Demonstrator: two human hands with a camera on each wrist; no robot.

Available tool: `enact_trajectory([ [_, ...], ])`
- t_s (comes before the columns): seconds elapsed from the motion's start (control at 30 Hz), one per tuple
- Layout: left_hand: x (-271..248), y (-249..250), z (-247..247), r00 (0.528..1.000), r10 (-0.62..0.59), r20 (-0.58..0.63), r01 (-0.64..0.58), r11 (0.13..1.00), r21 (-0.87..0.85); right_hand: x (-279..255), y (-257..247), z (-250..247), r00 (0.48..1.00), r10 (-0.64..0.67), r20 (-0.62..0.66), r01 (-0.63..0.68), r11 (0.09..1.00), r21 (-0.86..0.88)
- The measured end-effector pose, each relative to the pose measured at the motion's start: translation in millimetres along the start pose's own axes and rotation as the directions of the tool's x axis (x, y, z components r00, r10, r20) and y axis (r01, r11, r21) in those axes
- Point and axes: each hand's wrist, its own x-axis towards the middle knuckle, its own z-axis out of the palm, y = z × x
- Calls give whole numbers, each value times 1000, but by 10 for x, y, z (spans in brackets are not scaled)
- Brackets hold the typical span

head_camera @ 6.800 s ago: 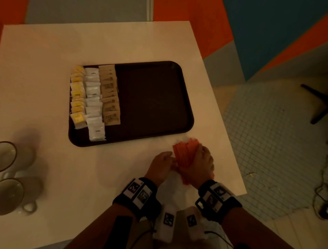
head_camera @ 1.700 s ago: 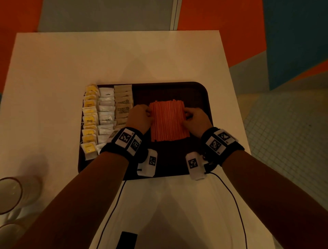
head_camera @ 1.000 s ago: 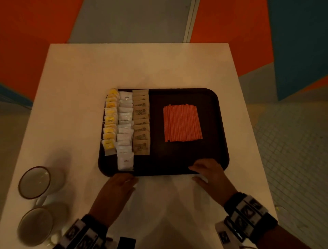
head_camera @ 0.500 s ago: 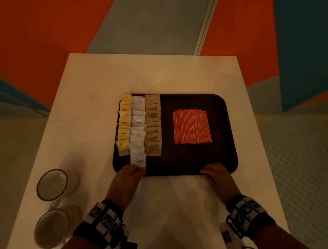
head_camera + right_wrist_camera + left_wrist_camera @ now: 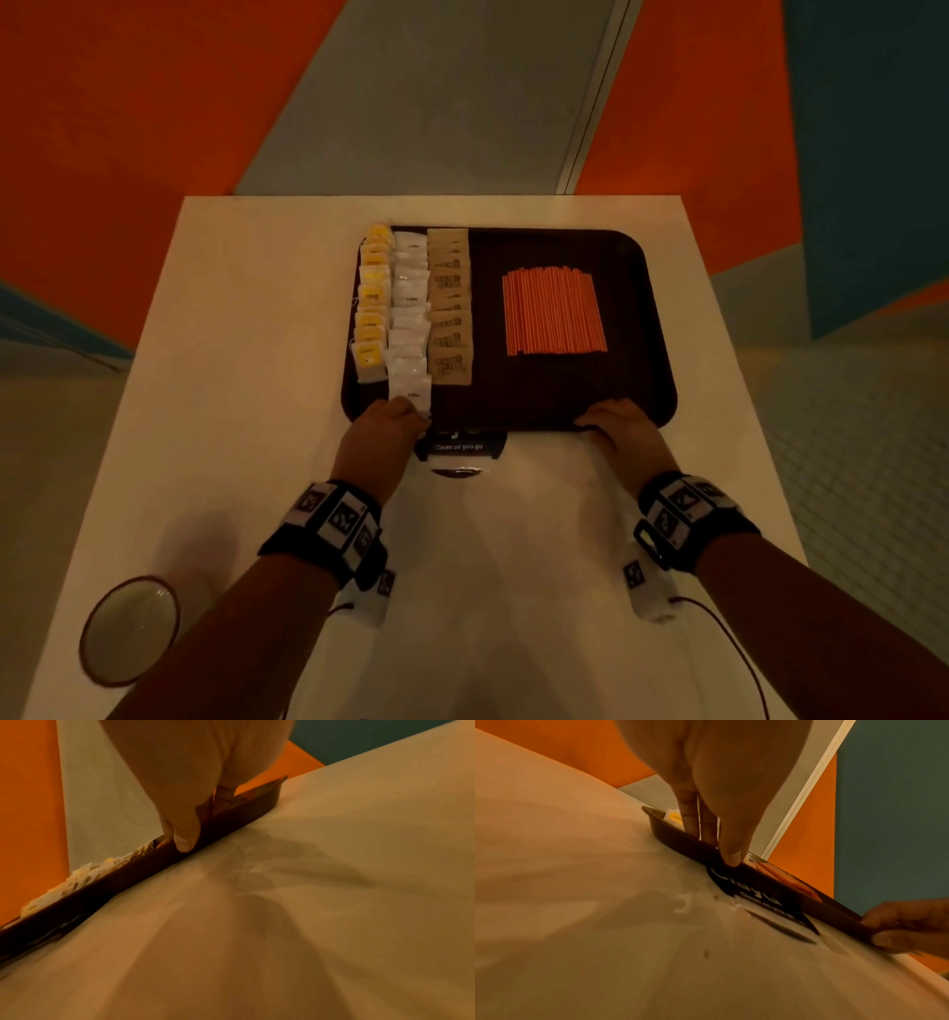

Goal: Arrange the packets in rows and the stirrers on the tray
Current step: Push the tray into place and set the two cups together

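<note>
A dark brown tray (image 5: 539, 398) lies on the white table (image 5: 231, 411). On its left side run three rows of packets: yellow (image 5: 372, 303), white (image 5: 409, 318) and brown (image 5: 450, 308). Orange stirrers (image 5: 554, 311) lie side by side in a flat block on its right half. My left hand (image 5: 390, 426) pinches the tray's near rim by the white row, fingers inside and thumb (image 5: 731, 858) on the outer wall (image 5: 675, 839). My right hand (image 5: 616, 426) pinches the same rim below the stirrers, its thumb (image 5: 185, 839) pressed on the wall (image 5: 128, 874).
A dark label reading "Clean as you go" (image 5: 459, 447) shows on the table just under the tray's near edge. A round cup (image 5: 128, 629) stands at the table's near left. The table's right edge is close to the tray.
The stirrers went from my hands at the table's edge onto the tray. Both hands then drew back and took hold of the near rim. The tray has shifted away, uncovering the label.
</note>
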Motion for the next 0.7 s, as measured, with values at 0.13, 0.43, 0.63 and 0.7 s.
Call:
enact_trajectory([
  [0.13, 224, -47, -12, 1000, -8, -6, 8, 1000, 4, 277, 43, -69, 999, -31, -8, 31, 999, -24],
  [0.43, 453, -82, -102, 995, -99, -11, 99, 995, -28, 572, 54, -67, 998, -52, -28, 52, 998, -23],
  [0.63, 479, -101, -107, 992, -123, 25, 123, 992, -20, 602, 28, -74, 999, -23, -23, 23, 1000, -9],
  [0.7, 481, -64, -134, 988, -143, 51, 145, 989, -36, 581, 14, -89, 1000, 12, -7, -12, 1000, 2],
])
